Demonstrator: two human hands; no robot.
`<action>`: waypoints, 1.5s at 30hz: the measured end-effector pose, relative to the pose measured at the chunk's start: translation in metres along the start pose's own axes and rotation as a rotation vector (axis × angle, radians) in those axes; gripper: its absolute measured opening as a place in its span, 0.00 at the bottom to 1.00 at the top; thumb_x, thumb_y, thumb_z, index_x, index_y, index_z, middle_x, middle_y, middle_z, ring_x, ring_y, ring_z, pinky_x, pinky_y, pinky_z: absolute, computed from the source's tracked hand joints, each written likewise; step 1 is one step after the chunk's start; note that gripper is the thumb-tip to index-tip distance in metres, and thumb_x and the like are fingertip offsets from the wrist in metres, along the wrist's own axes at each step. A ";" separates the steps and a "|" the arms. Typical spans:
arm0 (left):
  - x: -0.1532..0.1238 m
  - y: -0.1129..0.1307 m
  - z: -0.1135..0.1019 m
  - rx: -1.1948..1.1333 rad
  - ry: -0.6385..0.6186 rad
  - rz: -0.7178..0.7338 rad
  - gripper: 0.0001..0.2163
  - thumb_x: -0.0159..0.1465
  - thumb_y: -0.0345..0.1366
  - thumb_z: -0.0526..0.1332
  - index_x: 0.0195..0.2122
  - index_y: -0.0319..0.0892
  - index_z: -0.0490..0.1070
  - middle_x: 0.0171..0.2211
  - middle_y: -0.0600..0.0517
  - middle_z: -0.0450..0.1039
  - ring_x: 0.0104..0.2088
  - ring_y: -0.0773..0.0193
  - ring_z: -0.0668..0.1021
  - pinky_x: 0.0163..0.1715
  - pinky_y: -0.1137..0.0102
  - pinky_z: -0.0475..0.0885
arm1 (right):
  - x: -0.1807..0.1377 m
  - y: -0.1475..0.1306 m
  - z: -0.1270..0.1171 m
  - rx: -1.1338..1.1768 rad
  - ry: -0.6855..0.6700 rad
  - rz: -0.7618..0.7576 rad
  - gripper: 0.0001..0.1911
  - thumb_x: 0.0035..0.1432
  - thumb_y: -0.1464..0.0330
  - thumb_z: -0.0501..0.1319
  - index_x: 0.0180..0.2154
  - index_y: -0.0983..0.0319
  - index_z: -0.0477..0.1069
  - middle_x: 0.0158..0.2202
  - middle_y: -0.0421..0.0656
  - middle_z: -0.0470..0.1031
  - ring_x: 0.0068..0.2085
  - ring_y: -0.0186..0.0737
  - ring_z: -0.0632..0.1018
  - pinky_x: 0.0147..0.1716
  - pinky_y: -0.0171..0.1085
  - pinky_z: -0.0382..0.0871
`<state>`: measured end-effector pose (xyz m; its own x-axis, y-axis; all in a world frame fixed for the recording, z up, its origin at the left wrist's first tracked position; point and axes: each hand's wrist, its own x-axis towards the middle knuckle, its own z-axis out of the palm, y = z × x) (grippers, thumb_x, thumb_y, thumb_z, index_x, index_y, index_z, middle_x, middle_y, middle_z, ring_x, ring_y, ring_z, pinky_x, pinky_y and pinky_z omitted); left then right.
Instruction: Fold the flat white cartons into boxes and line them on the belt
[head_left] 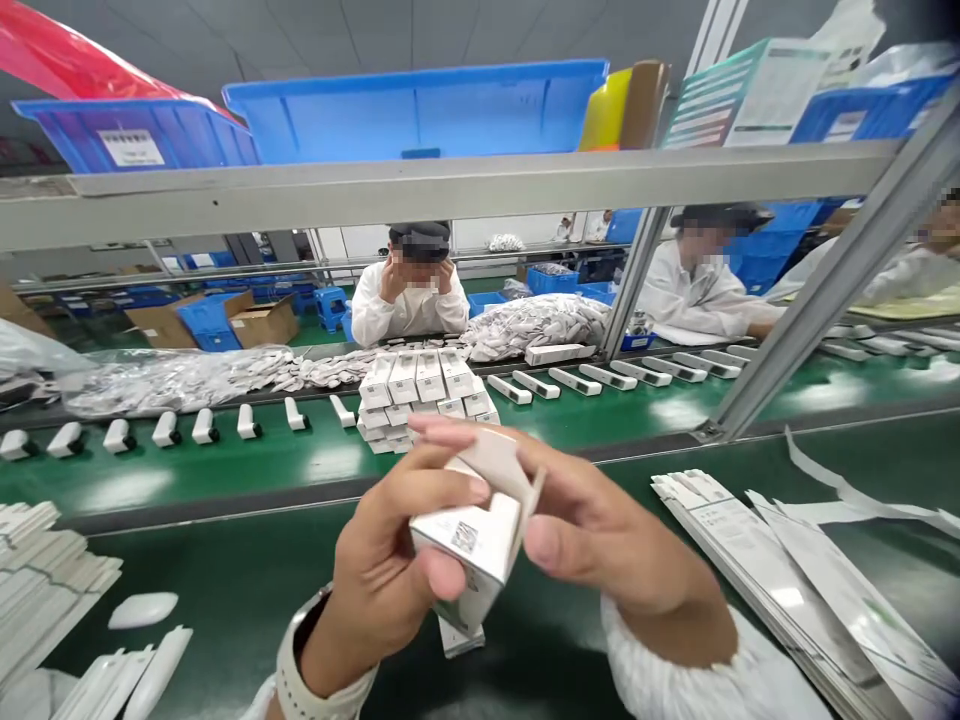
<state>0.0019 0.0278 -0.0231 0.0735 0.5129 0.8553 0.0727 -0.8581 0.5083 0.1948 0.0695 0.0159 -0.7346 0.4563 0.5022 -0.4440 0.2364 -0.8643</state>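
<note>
Both of my hands hold one small white carton with a printed code on its side, raised in front of me over the green bench. My left hand wraps round its lower left part, thumb on the code face. My right hand pinches the open top flap from the right. A wristband sits on my left wrist. A stack of the same white cartons stands on the conveyor just beyond my fingers.
A green conveyor carries a row of white devices and long white boxes. Flat carton blanks lie at right, white trays at left. Several people in white coats sit opposite. Blue bins rest on a metal shelf.
</note>
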 end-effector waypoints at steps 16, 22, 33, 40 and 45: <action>-0.004 0.011 0.003 0.199 0.074 0.023 0.21 0.69 0.53 0.73 0.61 0.63 0.78 0.52 0.53 0.88 0.44 0.54 0.89 0.53 0.53 0.84 | 0.007 0.005 0.015 0.262 0.188 -0.016 0.07 0.68 0.73 0.71 0.44 0.54 0.83 0.57 0.43 0.87 0.65 0.53 0.83 0.69 0.58 0.74; 0.005 0.008 -0.013 0.238 -0.003 0.108 0.13 0.73 0.47 0.71 0.54 0.49 0.79 0.56 0.48 0.85 0.57 0.55 0.85 0.53 0.62 0.81 | 0.012 0.015 0.022 0.390 0.190 0.021 0.12 0.73 0.67 0.69 0.56 0.52 0.82 0.68 0.45 0.80 0.65 0.51 0.83 0.60 0.48 0.82; 0.007 -0.007 0.000 0.275 0.372 0.002 0.24 0.71 0.56 0.70 0.58 0.56 0.60 0.55 0.50 0.75 0.56 0.55 0.84 0.56 0.55 0.82 | 0.008 0.029 0.030 -0.506 0.263 -0.196 0.25 0.73 0.66 0.71 0.67 0.46 0.76 0.75 0.44 0.72 0.79 0.57 0.66 0.74 0.57 0.69; 0.002 -0.003 -0.005 0.533 0.065 0.043 0.28 0.66 0.42 0.78 0.63 0.48 0.72 0.59 0.44 0.76 0.67 0.45 0.77 0.75 0.45 0.67 | 0.006 0.030 0.015 -0.295 0.654 -0.225 0.14 0.63 0.66 0.80 0.47 0.50 0.80 0.59 0.43 0.85 0.61 0.49 0.86 0.53 0.41 0.85; 0.006 -0.001 -0.010 0.832 0.038 0.211 0.31 0.68 0.23 0.70 0.70 0.47 0.70 0.62 0.44 0.81 0.64 0.49 0.82 0.71 0.49 0.76 | 0.012 0.025 -0.001 -0.043 0.560 -0.111 0.12 0.69 0.60 0.76 0.38 0.53 0.75 0.56 0.47 0.88 0.65 0.55 0.84 0.55 0.49 0.84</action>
<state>-0.0077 0.0312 -0.0170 0.1352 0.3305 0.9341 0.7681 -0.6305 0.1119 0.1756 0.0820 0.0004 -0.2955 0.8092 0.5078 -0.4727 0.3381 -0.8138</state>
